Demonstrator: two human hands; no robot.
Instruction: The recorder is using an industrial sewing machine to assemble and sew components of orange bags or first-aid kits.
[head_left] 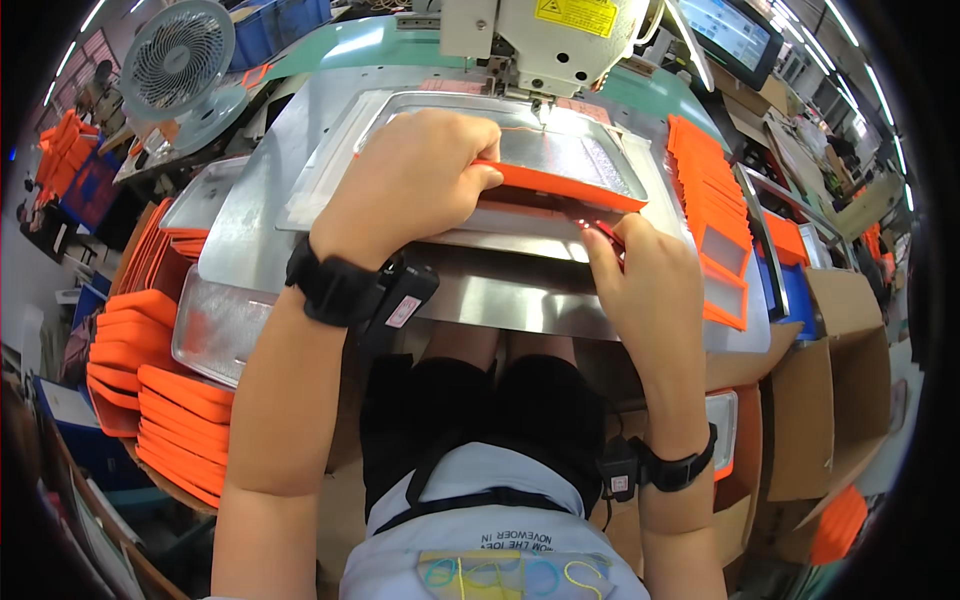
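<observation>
An orange fabric piece with a clear plastic panel (590, 186) lies under the needle area of a sewing machine (555, 50). My left hand (415, 175) is closed on its near orange edge, thumb and curled fingers pinching it and lifting it slightly from the metal plate (480, 295). Close to the right end of that edge, my right hand (650, 275) is closed round a small red-handled cutting tool (608, 230), which looks like thread snips. Its blades are partly hidden beneath the orange edge. A thin orange thread (522, 128) runs near the needle.
Orange frames with clear windows (722, 250) overlap in a row at the right. Stacked orange pieces (185, 430) and clear-panelled ones (215, 325) sit at the left. Beyond are a fan (178, 60), a monitor (735, 35) and an open cardboard box (835, 380).
</observation>
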